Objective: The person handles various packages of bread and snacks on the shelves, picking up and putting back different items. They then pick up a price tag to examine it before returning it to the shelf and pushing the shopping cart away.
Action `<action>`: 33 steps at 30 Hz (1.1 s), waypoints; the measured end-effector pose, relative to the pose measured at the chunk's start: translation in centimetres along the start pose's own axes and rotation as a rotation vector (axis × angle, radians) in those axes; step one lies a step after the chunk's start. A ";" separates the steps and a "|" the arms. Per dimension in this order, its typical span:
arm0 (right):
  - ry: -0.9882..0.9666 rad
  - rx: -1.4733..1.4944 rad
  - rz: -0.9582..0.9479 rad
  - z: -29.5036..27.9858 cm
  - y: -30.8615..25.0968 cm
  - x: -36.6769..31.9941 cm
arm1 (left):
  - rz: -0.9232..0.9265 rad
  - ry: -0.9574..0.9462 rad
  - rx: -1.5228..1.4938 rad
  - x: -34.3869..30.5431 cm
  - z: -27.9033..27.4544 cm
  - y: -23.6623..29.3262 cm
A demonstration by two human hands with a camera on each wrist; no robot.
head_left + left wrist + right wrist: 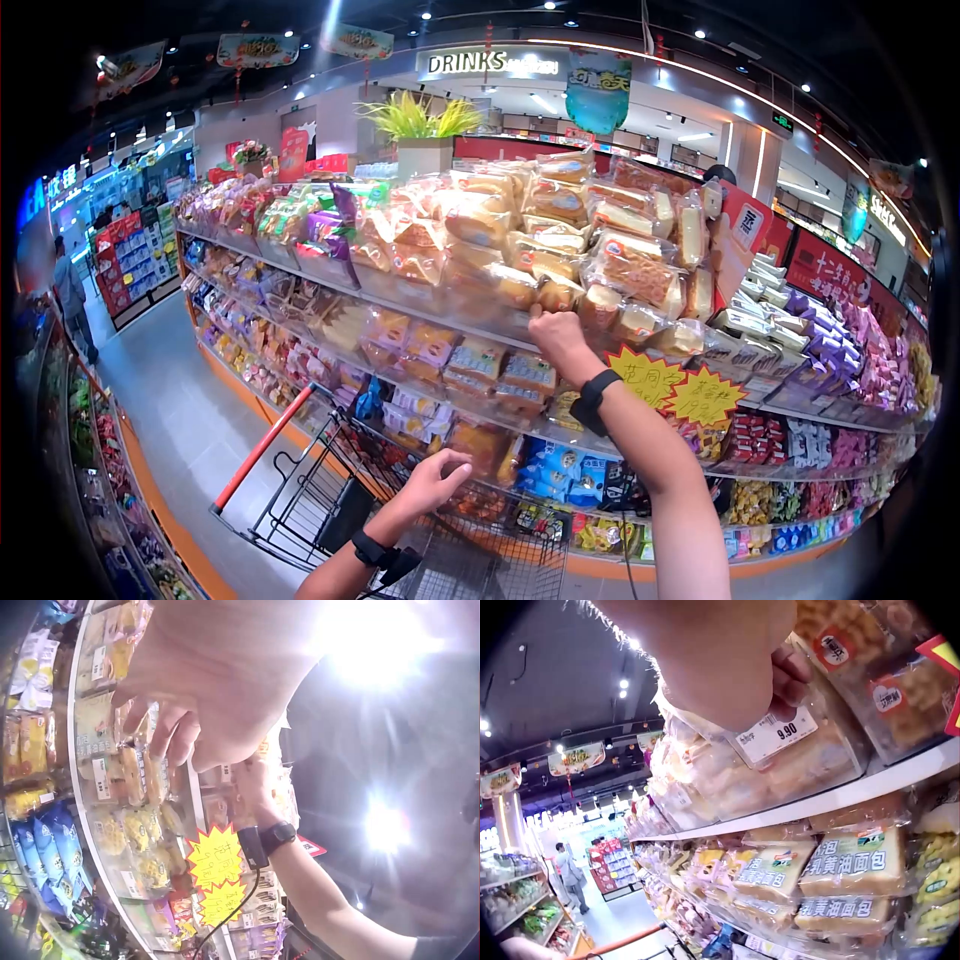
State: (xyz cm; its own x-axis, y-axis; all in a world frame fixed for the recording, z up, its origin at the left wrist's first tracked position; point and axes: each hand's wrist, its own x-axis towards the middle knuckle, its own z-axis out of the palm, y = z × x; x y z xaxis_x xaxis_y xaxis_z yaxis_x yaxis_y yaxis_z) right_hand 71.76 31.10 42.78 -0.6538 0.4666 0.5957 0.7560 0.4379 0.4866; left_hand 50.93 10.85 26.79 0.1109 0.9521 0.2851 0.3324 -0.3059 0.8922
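While the shelf [900,776] stands beside our cart [262,448], its clear lip probably keeps stock from sliding. Our left hand [437,484] is loose, empty; our right [560,338] curls beside top-shelf bread packs [640,268], near the price tag [769,748]. Can't tell if it grips anything.

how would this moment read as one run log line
right hand: at price tag, grip partly hidden | left hand: empty, near cart | bread: below shelf edge
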 end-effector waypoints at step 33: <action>-0.448 1.680 0.344 -10.5 -7.7 -10.3 | 0.069 0.315 -0.609 2.8 -0.4 9.9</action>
State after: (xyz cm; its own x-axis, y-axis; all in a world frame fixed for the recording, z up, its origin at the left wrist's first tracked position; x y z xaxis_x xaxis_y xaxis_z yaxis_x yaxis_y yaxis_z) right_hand 73.03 14.86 39.66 -0.6635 0.7272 0.1760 0.1894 0.3908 -0.9008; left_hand 54.18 10.50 36.60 -0.1951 0.9147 0.3539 -0.2611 -0.3963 0.8802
